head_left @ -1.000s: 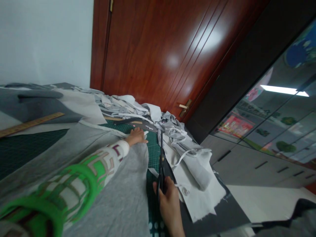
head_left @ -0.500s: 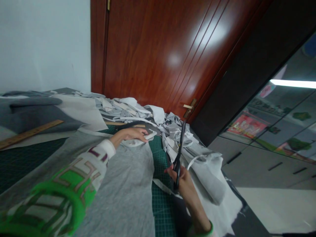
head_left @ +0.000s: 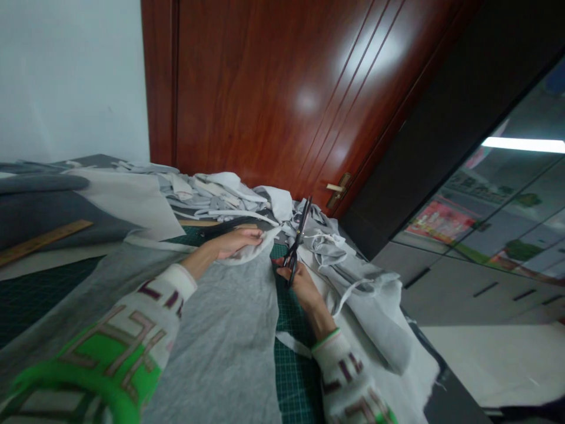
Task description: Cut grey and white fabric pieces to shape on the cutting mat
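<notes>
Head view: the grey cloth (head_left: 225, 335) lies spread in front of the person, over a green cutting mat (head_left: 293, 383), and its far corner is lifted and folded back, showing a paler side

Left hand: this hand (head_left: 238, 240) is grasping the far edge of the grey cloth, the thumb and fingers pinched around the pale fold

Black scissors: they (head_left: 300, 232) are just beside the lifted corner, on its right – blades pointing away, toward the door; whether the blades are parted I cannot tell exactly

Right hand: this hand (head_left: 302, 284) is grasping the scissors by their handles, the fingers curled around the loops, above the mat

Thin strip: a narrow pale strip (head_left: 293, 344) lies on the mat, near the right edge of the grey cloth

Right side: a white cloth (head_left: 417, 377) with a frayed edge, and on it a loosely rolled light-grey piece (head_left: 384, 330)

Left side: a wooden ruler (head_left: 48, 240) rests slanted upon dark-grey fabric (head_left: 39, 206), next to a white sheet (head_left: 132, 200)

Far edge: a heap of fabric scraps (head_left: 220, 188) – grey and white, tangled – along the foot of the wooden door (head_left: 265, 88)

Beyond: a metal door handle (head_left: 339, 188), and at right a cabinet (head_left: 498, 218) with glossy, reflecting panels
</notes>
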Motion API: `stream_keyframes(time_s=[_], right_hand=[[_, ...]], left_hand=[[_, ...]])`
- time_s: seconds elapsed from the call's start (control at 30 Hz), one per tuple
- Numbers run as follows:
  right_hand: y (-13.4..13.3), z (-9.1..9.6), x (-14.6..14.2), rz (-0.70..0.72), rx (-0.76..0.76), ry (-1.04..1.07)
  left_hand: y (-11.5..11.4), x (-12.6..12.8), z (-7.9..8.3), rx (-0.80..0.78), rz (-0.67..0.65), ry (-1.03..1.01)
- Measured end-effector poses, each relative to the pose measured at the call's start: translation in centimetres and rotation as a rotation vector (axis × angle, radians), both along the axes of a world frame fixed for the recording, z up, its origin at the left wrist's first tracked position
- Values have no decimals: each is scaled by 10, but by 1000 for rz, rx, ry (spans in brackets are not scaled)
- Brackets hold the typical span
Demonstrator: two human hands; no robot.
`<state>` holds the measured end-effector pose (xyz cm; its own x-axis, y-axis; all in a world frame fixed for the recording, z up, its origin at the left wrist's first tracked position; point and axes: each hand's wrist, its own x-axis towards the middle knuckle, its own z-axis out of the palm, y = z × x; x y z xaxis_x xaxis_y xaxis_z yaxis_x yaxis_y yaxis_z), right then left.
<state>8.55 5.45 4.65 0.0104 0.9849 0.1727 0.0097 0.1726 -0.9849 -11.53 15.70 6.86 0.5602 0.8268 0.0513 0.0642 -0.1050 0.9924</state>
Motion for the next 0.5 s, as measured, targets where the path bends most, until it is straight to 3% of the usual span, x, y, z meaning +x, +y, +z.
stream_keyframes(time_s=[0.13,0.27,0.5], right_hand=[[7,2,-9,13,4,16],[4,8,-13,126,-25,49],[-15,20,0,183,-79,40]], left_hand=[[-5,0,2,-67,-37,-48],[-5,2,0,-88,-32,-53],[8,8,-15,-8,47,29]])
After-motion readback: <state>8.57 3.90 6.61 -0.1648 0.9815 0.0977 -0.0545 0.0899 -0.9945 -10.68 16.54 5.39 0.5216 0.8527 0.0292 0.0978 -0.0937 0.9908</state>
